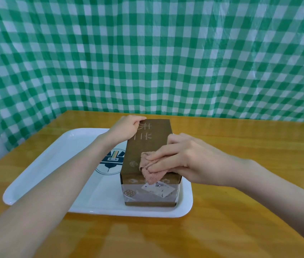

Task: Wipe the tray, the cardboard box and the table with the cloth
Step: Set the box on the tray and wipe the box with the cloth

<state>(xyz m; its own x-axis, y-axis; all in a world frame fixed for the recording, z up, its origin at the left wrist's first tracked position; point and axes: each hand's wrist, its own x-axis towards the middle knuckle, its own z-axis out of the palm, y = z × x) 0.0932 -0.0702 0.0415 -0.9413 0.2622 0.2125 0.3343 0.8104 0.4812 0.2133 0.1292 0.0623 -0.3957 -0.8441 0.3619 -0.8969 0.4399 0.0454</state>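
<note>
A brown cardboard box [147, 142] with pale printed characters and a taped white label stands on the right half of a white tray [41, 164]. My left hand [127, 127] grips the box's far left top corner. Pressed flat under my right hand [181, 157] is a small pink cloth [151, 173], lying on the near part of the box top with its edge hanging over the front face. The tray rests on a glossy wooden table [240, 211].
A round blue emblem [110, 161] is printed in the tray's middle, partly behind the box. A green and white checked curtain [147, 53] hangs right behind the table's far edge. Bare wood shows to the right and in front of the tray.
</note>
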